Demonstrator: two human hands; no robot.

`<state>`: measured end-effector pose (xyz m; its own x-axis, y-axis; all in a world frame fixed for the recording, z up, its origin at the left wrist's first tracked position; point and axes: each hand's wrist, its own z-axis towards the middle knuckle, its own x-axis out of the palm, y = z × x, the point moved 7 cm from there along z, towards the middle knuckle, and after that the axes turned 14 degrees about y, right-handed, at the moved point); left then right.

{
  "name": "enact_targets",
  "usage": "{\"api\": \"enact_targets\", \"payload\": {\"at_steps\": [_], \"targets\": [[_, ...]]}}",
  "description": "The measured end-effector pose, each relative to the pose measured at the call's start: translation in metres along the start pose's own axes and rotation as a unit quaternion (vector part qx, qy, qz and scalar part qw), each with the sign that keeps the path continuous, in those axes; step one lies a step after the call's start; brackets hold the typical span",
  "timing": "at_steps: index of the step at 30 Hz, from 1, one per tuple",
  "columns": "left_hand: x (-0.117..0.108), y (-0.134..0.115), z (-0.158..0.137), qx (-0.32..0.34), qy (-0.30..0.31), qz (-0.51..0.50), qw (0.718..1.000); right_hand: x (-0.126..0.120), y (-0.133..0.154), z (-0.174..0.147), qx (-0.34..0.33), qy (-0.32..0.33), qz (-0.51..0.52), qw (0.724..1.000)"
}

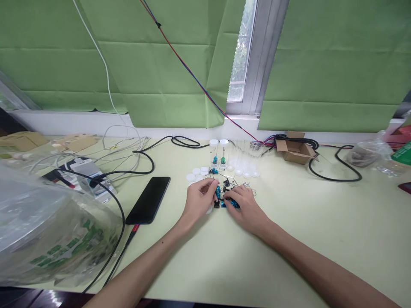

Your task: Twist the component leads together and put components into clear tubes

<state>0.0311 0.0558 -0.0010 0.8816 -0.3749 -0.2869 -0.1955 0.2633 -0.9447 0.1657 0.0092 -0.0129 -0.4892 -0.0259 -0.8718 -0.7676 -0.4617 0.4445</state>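
My left hand point(199, 196) is closed, thumb and fingertips pinched on a small blue metallic part point(218, 191). My right hand point(245, 207) reaches over the same spot with its fingers curled at more small parts; what they grip is hidden. Under and beside the fingers are another blue piece point(235, 204), a small black part point(217, 205) and a black piece point(226, 182) among thin metal rods. Just behind lies a blue part point(213, 171). Two clear capped tubes point(224, 149) stand upright there, one with a blue part inside, the other with a green one.
White round caps point(195, 172) and several clear tubes point(245, 160) are behind my hands. A black phone point(149, 200) lies to the left, beside a large plastic bag point(61, 231). Power strips with cables point(86, 173) sit back left, an open cardboard box point(296, 149) back right.
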Motion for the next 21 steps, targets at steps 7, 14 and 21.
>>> {"api": "enact_targets", "payload": {"at_steps": [7, 14, 21], "targets": [[0.0005, -0.0007, 0.0, 0.005, 0.0, -0.004, 1.0, -0.001, -0.0003, -0.0004, -0.004, -0.009, 0.015, 1.0], [0.0004, 0.0019, 0.0014, 0.004, 0.001, -0.003, 1.0, -0.0013, -0.0004, -0.001, 0.002, -0.005, 0.019, 1.0], [0.0012, 0.0008, -0.0004, -0.004, 0.001, -0.005, 1.0, -0.0004, -0.0025, -0.0022, 0.008, 0.001, 0.021, 1.0]]}}
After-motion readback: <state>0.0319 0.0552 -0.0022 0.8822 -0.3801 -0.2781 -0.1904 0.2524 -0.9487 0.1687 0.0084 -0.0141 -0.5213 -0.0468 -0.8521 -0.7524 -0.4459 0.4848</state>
